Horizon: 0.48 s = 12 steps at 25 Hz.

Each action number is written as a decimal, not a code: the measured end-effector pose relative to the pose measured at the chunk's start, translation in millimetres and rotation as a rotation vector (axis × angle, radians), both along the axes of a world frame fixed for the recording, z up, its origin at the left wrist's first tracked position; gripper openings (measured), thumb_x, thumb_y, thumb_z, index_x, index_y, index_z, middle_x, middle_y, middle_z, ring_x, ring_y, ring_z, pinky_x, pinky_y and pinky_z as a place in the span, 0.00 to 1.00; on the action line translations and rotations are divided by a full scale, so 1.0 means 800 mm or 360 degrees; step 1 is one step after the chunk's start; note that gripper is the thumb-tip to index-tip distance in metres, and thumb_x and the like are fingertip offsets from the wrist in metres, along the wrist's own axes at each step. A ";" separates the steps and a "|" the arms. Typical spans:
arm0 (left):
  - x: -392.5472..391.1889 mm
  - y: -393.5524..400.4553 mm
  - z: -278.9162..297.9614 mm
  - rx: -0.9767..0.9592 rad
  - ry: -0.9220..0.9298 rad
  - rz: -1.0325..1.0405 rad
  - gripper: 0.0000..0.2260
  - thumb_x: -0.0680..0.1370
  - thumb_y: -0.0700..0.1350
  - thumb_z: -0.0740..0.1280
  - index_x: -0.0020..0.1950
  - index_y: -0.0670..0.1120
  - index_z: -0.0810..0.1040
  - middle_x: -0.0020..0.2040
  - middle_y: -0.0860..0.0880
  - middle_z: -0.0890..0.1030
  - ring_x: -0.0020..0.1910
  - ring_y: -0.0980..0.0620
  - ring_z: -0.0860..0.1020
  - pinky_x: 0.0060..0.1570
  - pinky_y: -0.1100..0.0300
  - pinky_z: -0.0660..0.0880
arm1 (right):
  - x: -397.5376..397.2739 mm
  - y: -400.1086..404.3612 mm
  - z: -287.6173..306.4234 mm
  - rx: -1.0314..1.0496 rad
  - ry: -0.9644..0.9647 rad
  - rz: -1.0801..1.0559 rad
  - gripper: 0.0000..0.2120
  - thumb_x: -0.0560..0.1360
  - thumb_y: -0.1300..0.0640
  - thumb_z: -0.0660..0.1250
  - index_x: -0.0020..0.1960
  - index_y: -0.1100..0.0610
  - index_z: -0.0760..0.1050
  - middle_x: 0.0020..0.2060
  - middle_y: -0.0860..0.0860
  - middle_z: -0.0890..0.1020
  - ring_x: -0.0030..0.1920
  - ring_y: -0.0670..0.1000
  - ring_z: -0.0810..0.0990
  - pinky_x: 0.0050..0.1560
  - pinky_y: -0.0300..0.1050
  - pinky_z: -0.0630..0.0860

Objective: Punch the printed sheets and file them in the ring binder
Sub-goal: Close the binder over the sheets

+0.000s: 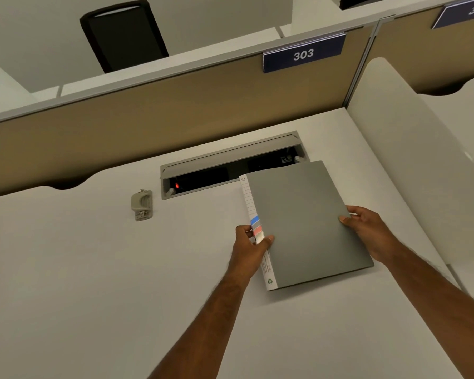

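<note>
The closed grey card ring binder (pixel 307 225) is pinched at its white spine by the left hand (pixel 251 242); its opposite edge is gripped by the right hand (pixel 367 228); a small grey hole punch (pixel 142 205) lies well left of the binder.

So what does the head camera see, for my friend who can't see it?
Two hands hold a closed grey ring binder over a white desk: left hand on its spine, right hand on its outer edge. A small grey hole punch sits to the left.

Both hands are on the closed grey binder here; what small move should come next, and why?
Probably lay the closed grey ring binder flat on the white desk and lift its front cover. The left hand grips the white labelled spine and the right hand holds the opposite edge, so the rings are still covered. No printed sheets are visible; the small grey hole punch lies untouched.
</note>
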<state>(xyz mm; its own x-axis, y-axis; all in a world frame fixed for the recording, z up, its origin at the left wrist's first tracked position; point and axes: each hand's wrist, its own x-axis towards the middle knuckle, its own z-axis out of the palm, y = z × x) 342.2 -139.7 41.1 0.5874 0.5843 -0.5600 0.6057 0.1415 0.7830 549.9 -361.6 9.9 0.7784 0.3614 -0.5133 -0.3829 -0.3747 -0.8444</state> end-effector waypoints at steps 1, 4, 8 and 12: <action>0.006 0.000 -0.003 0.0005 0.0015 -0.0014 0.21 0.77 0.52 0.74 0.63 0.52 0.67 0.57 0.54 0.76 0.55 0.49 0.81 0.49 0.59 0.78 | 0.005 -0.001 -0.003 0.0002 0.0009 0.0008 0.11 0.78 0.59 0.70 0.60 0.56 0.80 0.51 0.56 0.87 0.53 0.60 0.85 0.61 0.63 0.79; 0.016 0.000 -0.006 0.0044 0.0040 -0.0048 0.22 0.77 0.53 0.74 0.64 0.50 0.67 0.59 0.52 0.77 0.54 0.50 0.81 0.44 0.63 0.77 | 0.015 -0.002 -0.008 -0.0022 0.0022 0.0024 0.11 0.78 0.58 0.71 0.60 0.56 0.80 0.52 0.55 0.87 0.53 0.60 0.85 0.61 0.63 0.79; 0.024 0.004 -0.008 0.0062 0.0032 -0.0043 0.22 0.77 0.52 0.74 0.66 0.50 0.68 0.59 0.53 0.76 0.53 0.52 0.80 0.41 0.66 0.75 | 0.021 0.000 -0.008 -0.0042 -0.0012 0.0024 0.11 0.78 0.58 0.70 0.60 0.56 0.81 0.51 0.54 0.87 0.52 0.58 0.86 0.60 0.60 0.80; 0.031 0.008 -0.008 0.0069 0.0077 -0.0067 0.23 0.78 0.53 0.74 0.68 0.49 0.68 0.58 0.54 0.75 0.47 0.55 0.78 0.44 0.63 0.76 | 0.022 0.003 -0.003 -0.0067 -0.0118 0.0023 0.10 0.79 0.58 0.70 0.60 0.55 0.80 0.50 0.51 0.86 0.50 0.51 0.84 0.56 0.48 0.79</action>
<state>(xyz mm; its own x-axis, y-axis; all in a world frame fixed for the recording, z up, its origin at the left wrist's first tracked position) 367.3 -133.7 34.4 0.5848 0.5839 -0.5631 0.6476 0.0819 0.7575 567.5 -358.9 7.3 0.8097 0.3525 -0.4692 -0.3139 -0.4155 -0.8537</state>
